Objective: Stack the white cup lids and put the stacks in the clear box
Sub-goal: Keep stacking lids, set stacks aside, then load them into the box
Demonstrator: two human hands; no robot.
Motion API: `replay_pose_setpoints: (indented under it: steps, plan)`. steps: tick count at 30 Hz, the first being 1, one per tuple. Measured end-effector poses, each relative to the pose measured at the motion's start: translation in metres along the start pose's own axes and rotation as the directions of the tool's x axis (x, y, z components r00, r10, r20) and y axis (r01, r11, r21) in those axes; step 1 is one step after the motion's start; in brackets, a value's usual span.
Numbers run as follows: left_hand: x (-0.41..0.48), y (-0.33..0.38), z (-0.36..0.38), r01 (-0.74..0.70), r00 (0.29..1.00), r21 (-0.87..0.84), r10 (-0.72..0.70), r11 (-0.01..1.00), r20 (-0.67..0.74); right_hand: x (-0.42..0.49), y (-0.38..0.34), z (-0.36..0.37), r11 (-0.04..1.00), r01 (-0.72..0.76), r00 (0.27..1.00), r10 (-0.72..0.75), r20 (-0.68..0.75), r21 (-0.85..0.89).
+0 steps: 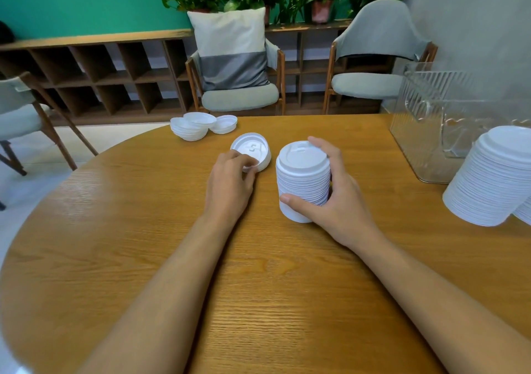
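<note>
At the centre of the frame the right hand (339, 195) is gripping a tall stack (303, 181) of white lids, thumb curled across its near side and fingers wrapped around the far side. The stack is standing upright on the table (258, 287). Just to its left, the left hand (230, 184) is pinching the near rim of a lid (250, 152) that is lying upside down on the table. Further back, loose lids (201, 125) are sitting in a small cluster near the table's far edge. At the right of the frame the clear box (431, 121) is standing on the table, and a taller second stack (494, 178) is leaning just in front of it, partly covering it. Chairs (238, 98) are standing beyond the table.
</note>
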State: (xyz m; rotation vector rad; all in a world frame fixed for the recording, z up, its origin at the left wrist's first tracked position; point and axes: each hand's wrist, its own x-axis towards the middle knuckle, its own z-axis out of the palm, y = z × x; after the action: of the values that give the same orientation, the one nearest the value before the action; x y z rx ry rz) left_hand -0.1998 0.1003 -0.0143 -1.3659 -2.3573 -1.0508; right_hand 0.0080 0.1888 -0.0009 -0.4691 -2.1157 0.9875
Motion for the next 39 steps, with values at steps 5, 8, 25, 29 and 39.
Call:
replay_pose_setpoints:
  steps: [5, 8, 25, 29, 39]
  plan:
    - [-0.005, 0.003, -0.005, 0.013, 0.999, -0.035, -0.015, 0.999, -0.042, -0.001, -0.001, -0.003, 1.0, -0.001, 1.0, 0.001, -0.002, -0.004]
    - [-0.01, 0.009, -0.009, 0.04, 0.996, -0.154, -0.052, 0.987, -0.077, -0.001, 0.0, -0.003, 1.0, 0.001, 1.0, -0.001, -0.002, -0.002]
    - [-0.029, 0.04, -0.027, 0.269, 0.925, -0.791, -0.375, 0.55, 0.054, -0.018, -0.009, -0.008, 1.0, -0.005, 1.0, 0.005, -0.013, -0.004]
    - [-0.033, 0.052, -0.038, 0.335, 0.883, -0.918, -0.409, 0.21, 0.229, -0.023, -0.012, -0.008, 1.0, 0.0, 1.0, 0.0, -0.01, -0.003]
    - [-0.035, 0.061, -0.048, 0.348, 0.849, -0.937, -0.426, 0.005, 0.313, -0.027, -0.014, -0.008, 1.0, 0.004, 1.0, -0.004, -0.008, 0.006]
